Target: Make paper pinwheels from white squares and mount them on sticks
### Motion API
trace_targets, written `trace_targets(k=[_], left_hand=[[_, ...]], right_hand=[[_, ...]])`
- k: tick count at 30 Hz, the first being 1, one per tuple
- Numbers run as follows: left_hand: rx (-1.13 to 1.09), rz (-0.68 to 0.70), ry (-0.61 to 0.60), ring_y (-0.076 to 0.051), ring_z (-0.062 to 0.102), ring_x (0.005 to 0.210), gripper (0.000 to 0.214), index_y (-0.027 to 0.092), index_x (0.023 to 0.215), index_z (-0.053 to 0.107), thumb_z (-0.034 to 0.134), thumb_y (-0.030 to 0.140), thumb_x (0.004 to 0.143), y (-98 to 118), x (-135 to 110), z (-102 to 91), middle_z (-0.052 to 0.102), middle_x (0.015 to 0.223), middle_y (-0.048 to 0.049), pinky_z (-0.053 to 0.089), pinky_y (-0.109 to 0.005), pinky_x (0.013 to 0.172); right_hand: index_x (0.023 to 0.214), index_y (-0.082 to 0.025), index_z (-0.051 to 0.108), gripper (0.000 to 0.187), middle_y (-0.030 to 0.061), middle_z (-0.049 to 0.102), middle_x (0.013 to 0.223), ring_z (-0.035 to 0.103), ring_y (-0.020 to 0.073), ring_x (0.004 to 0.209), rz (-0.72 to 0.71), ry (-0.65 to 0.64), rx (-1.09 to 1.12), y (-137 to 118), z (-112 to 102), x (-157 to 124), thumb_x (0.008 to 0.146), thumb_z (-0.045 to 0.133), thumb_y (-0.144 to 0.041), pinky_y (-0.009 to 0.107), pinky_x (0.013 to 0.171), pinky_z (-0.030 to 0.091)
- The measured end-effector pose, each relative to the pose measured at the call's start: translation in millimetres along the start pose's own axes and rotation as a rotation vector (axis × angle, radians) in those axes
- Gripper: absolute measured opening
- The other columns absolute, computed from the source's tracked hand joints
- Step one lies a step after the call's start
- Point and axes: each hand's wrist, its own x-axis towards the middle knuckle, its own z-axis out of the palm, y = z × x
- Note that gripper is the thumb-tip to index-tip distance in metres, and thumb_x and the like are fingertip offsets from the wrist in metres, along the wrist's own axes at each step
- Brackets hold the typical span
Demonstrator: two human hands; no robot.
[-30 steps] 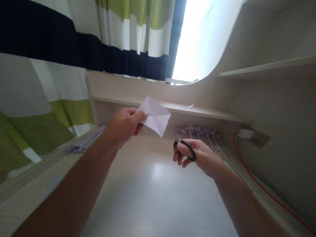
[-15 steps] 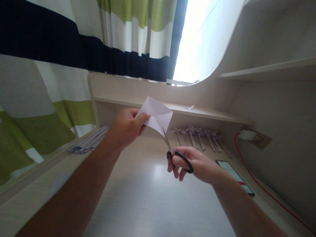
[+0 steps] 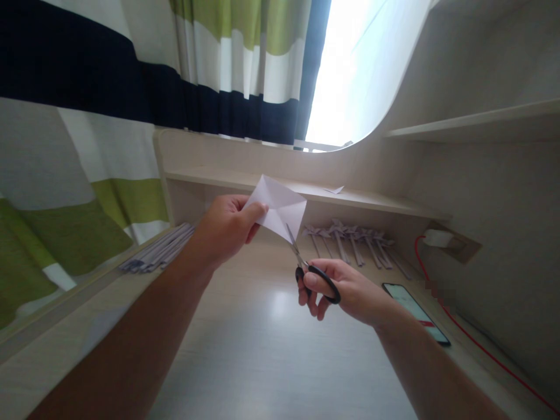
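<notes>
A square white sheet of paper (image 3: 280, 204) with crease lines is pinched by its left side in my left hand (image 3: 234, 221), thumb on top. My right hand (image 3: 326, 289) has its fingers in the black handles of a pair of scissors (image 3: 299, 256). The scissor blades are slightly apart and meet the paper's lower corner, one blade in front of the sheet. Both hands are raised above the desk (image 3: 262, 350).
Several paper pinwheels on sticks (image 3: 350, 236) lie at the desk's back right. Rolled paper sticks (image 3: 160, 251) are piled at the left. A phone (image 3: 415, 312) lies right, near a red cable (image 3: 476, 344) and a white plug (image 3: 438, 238). A paper scrap (image 3: 335, 190) rests on the shelf (image 3: 371, 201).
Almost nothing differs. The paper sits very slightly lower in view, and the scissors remain at its lower corner with nearly the same opening.
</notes>
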Motion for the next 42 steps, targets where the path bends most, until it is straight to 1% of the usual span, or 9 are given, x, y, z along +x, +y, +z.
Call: trace_targets(k=[7,19,26,32,36,42], left_hand=[[-0.03,0.008,0.02,-0.012,0.042,0.046,0.039,0.02,0.055,0.055,0.061,0.041,0.088,-0.3,0.7,-0.7,0.05,0.048,0.0005,0.033,-0.026,0.047],[-0.052,0.003,-0.003,-0.011,0.043,0.046,0.04,0.02,0.056,0.055,0.062,0.041,0.089,-1.4,0.5,-2.3,0.051,0.049,0.0015,0.032,-0.026,0.046],[-0.046,-0.03,-0.02,-0.011,0.041,0.045,0.038,0.019,0.057,0.057,0.063,0.039,0.088,-2.6,1.6,-3.3,0.05,0.049,0.0016,0.029,-0.027,0.045],[-0.044,-0.055,-0.05,-0.011,0.04,0.045,0.037,0.019,0.057,0.055,0.067,0.039,0.086,-6.8,2.8,-2.9,0.05,0.049,0.0019,0.028,-0.027,0.045],[-0.088,-0.071,-0.081,-0.011,0.04,0.044,0.036,0.019,0.056,0.055,0.067,0.037,0.084,-6.9,4.1,-1.1,0.049,0.047,0.0019,0.028,-0.026,0.044],[-0.162,-0.1,-0.057,-0.01,0.041,0.043,0.032,0.019,0.056,0.055,0.065,0.034,0.082,-3.5,5.0,0.5,0.049,0.047,0.0014,0.029,-0.025,0.043]], right_hand=[[0.086,-0.015,0.066,0.053,0.0039,0.071,0.079,0.065,0.0126,0.063,-0.017,0.003,0.006,0.2,-0.8,-1.6,0.078,0.082,-0.065,0.022,0.053,0.055],[0.087,-0.015,0.065,0.052,0.0038,0.071,0.08,0.065,0.0124,0.063,-0.029,0.006,0.015,0.7,-1.5,-1.3,0.079,0.082,-0.064,0.023,0.054,0.056],[0.081,-0.016,0.065,0.049,0.0023,0.07,0.073,0.062,0.0103,0.056,-0.047,0.029,0.001,0.5,-1.5,-1.2,0.082,0.08,-0.062,0.021,0.053,0.054],[0.078,-0.015,0.064,0.048,0.0018,0.07,0.07,0.062,0.0095,0.052,-0.044,0.05,-0.002,1.8,-2.3,-0.5,0.08,0.083,-0.059,0.02,0.05,0.053],[0.078,-0.015,0.064,0.044,0.002,0.07,0.071,0.063,0.0098,0.052,-0.043,0.061,0.007,2.5,-2.5,-0.2,0.079,0.086,-0.053,0.02,0.05,0.053],[0.081,-0.015,0.065,0.041,0.0016,0.071,0.071,0.064,0.0094,0.052,-0.052,0.04,0.021,4.8,-3.0,0.7,0.08,0.086,-0.051,0.019,0.05,0.054]])
